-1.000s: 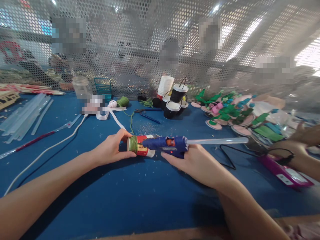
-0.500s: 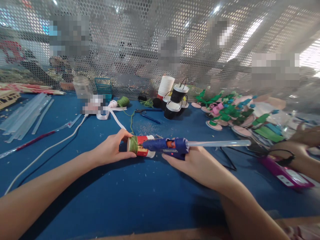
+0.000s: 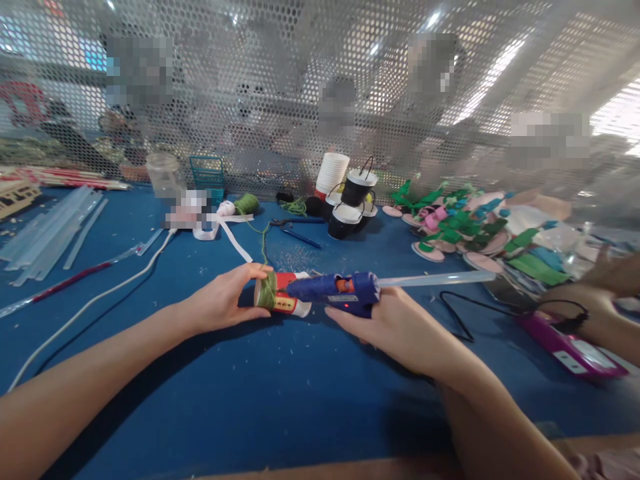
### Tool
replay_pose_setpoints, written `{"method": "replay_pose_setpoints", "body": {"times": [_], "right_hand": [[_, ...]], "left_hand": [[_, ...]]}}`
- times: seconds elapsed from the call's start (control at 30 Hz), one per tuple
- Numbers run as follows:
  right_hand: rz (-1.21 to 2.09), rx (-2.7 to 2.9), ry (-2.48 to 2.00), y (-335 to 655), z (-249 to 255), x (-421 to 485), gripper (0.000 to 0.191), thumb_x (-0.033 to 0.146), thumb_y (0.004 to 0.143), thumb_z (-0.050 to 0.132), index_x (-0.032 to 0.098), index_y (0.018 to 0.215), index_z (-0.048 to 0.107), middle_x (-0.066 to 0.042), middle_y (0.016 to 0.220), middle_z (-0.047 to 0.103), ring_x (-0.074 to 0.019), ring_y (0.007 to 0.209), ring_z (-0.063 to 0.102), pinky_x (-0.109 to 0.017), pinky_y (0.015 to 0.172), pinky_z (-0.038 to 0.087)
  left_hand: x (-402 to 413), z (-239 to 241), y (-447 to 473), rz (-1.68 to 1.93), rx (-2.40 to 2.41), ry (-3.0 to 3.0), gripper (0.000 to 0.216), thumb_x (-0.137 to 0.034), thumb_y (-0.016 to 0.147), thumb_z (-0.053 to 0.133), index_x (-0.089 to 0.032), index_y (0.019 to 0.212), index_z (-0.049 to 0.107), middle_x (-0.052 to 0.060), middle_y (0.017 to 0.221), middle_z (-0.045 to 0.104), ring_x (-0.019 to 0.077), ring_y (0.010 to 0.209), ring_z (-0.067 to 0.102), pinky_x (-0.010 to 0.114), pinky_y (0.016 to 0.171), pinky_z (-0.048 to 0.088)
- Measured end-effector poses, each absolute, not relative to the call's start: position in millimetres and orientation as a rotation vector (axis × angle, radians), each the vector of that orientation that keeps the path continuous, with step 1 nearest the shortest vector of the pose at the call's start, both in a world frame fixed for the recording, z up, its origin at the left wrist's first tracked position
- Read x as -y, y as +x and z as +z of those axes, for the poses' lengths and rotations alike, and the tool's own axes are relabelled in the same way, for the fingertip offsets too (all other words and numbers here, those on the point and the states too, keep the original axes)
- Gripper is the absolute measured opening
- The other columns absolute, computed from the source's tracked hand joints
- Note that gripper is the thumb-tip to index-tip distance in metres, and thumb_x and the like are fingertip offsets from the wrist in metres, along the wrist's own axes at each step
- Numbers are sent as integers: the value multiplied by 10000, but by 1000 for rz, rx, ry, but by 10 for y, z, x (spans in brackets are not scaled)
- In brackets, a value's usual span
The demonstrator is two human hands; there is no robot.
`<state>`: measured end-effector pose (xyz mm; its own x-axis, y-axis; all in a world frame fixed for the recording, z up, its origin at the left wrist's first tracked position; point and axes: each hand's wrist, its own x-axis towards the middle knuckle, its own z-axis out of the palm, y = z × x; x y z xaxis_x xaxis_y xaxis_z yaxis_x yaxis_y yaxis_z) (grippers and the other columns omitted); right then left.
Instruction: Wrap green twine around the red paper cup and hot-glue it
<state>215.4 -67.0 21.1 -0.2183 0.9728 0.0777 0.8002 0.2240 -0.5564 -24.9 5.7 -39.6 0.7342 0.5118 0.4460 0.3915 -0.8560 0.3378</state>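
My left hand (image 3: 235,293) grips a red and white paper cup (image 3: 290,305) lying on its side, with green yarn (image 3: 269,291) wound around the end nearest my fingers. From that winding a strand runs back to a green yarn ball (image 3: 247,203). In my right hand (image 3: 387,320) is a blue hot glue gun (image 3: 333,291), a small red light showing on it. Its nozzle points left, at the cup just beside the yarn; whether it touches cannot be made out. A clear glue stick (image 3: 440,279) sticks out of its back.
Glue sticks (image 3: 55,230) lie at the left, near a white cable (image 3: 100,300). Black cups (image 3: 345,220) and stacked white cups (image 3: 332,173) stand behind. At the right are green paper plants (image 3: 450,230), a purple power strip (image 3: 573,347) and another person's hand (image 3: 580,300).
The cup has turned and tilted slightly in my left hand, its right end now lower. The glue gun has shifted a little, its nozzle still at the cup beside the yarn.
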Motion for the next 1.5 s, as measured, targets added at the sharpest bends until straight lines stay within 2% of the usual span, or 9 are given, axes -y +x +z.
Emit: {"method": "replay_pose_setpoints", "body": {"times": [0.1, 0.33, 0.6, 0.87, 1.07, 1.2, 1.37, 1.5], "right_hand": [[582, 2126, -1610, 2145, 241, 669, 259, 285, 736, 492, 207, 498, 426, 56, 406, 409, -93, 390, 363, -217, 400, 320], [501, 2102, -1588, 2115, 313, 649, 147, 221, 720, 499, 200, 599, 580, 45, 430, 457, -115, 427, 419, -224, 436, 372], [489, 2060, -1571, 2137, 237, 627, 198, 244, 734, 492, 210, 539, 494, 34, 463, 501, -126, 468, 480, -232, 472, 391], [456, 2107, -1558, 2155, 232, 635, 268, 270, 742, 501, 223, 492, 419, 34, 439, 492, -130, 454, 475, -244, 478, 391], [451, 2074, -1571, 2144, 228, 598, 218, 278, 740, 486, 227, 528, 479, 26, 447, 510, -160, 530, 549, -241, 478, 405], [480, 2069, -1576, 2151, 237, 628, 200, 265, 733, 490, 217, 539, 488, 35, 456, 504, -133, 471, 501, -232, 451, 385], [486, 2040, -1604, 2144, 238, 638, 265, 289, 738, 505, 219, 493, 432, 31, 420, 488, -132, 454, 485, -229, 431, 372], [511, 2062, -1617, 2137, 261, 648, 209, 262, 731, 506, 210, 530, 483, 38, 436, 483, -117, 434, 455, -226, 424, 360]], "left_hand": [[-68, -399, -257, 805, -703, 2734, 412, -329, 779, 590, -177, 1077, 350, 167, 1167, 541, 245, 1103, 538, 394, 871, 478], [-69, -419, -254, 797, -696, 2716, 418, -311, 766, 606, -190, 1071, 347, 166, 1190, 525, 249, 1121, 522, 422, 893, 466], [-56, -433, -251, 834, -640, 2758, 379, -279, 784, 592, -183, 1068, 361, 174, 1208, 509, 251, 1142, 499, 437, 915, 454], [-63, -434, -254, 830, -602, 2774, 368, -270, 787, 591, -190, 1058, 357, 172, 1203, 506, 254, 1151, 490, 451, 914, 457], [-55, -423, -255, 803, -617, 2775, 345, -239, 791, 585, -193, 1054, 366, 169, 1217, 490, 245, 1154, 486, 428, 908, 466], [-59, -423, -254, 802, -585, 2792, 346, -246, 793, 582, -190, 1056, 366, 175, 1229, 486, 247, 1158, 484, 439, 917, 459], [-61, -426, -250, 819, -575, 2788, 335, -247, 796, 577, -180, 1057, 377, 184, 1225, 491, 244, 1159, 483, 427, 915, 460], [-64, -427, -254, 832, -577, 2777, 348, -253, 790, 584, -182, 1056, 371, 183, 1214, 502, 246, 1153, 490, 435, 914, 458]]}}
